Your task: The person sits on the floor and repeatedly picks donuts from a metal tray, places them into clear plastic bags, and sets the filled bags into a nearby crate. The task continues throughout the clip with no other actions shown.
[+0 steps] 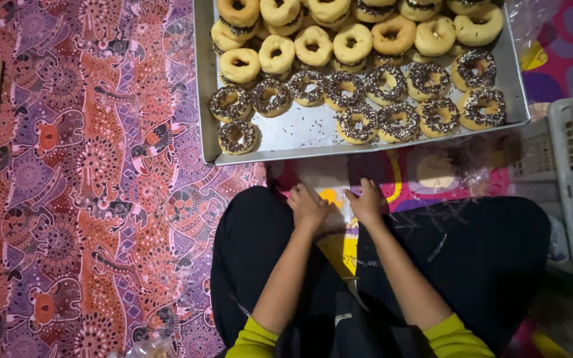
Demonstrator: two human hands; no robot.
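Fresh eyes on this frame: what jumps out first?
The metal tray at top centre, packed with plain doughnuts at the back and chocolate-sprinkled doughnuts along the front. Left of it lies a red and purple patterned cloth. Below the tray, the left hand and right hand rest close together, holding nothing.
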